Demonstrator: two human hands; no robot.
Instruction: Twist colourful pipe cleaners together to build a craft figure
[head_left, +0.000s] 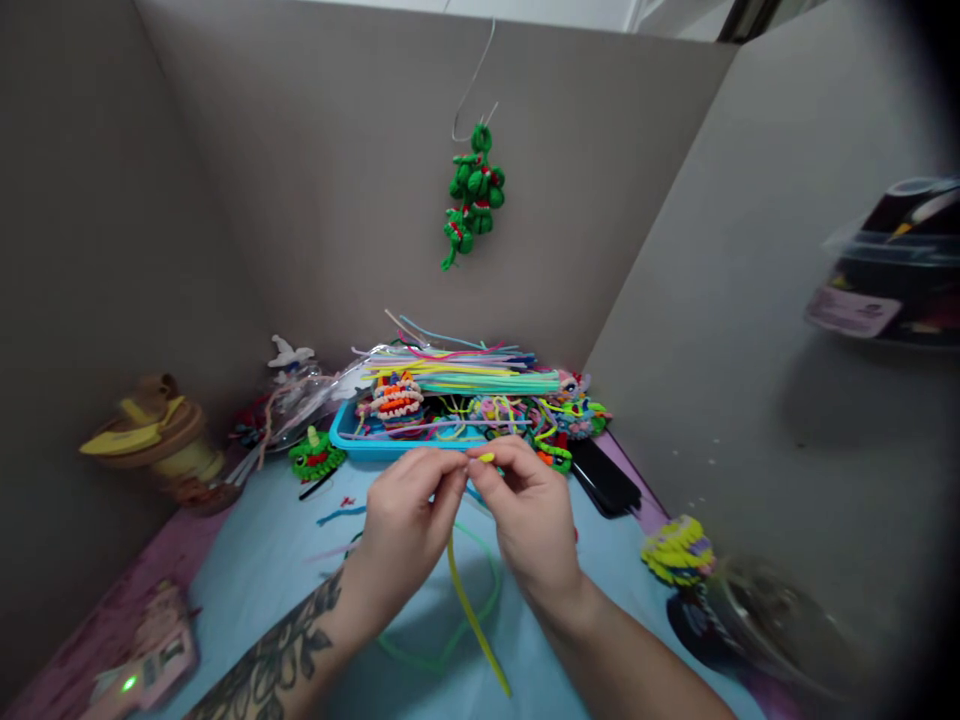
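My left hand (pixel 409 525) and my right hand (pixel 529 520) meet above the light blue mat (pixel 247 570), fingertips pinched together on a yellow pipe cleaner (pixel 472 610). Its short tip pokes out between my fingers and its long tail hangs down toward me. A thin green pipe cleaner loop (pixel 487 590) lies on the mat beneath my hands. Just beyond my fingers stands a blue tray (pixel 352 440) piled with colourful pipe cleaners and small twisted figures.
Grey cardboard walls enclose the desk on three sides. A green pipe-cleaner figure (pixel 472 195) hangs on a wire from the back wall. A small green figure (pixel 315 455) sits left of the tray, a black phone (pixel 604 475) right of it, a yellow-purple figure (pixel 679 550) farther right.
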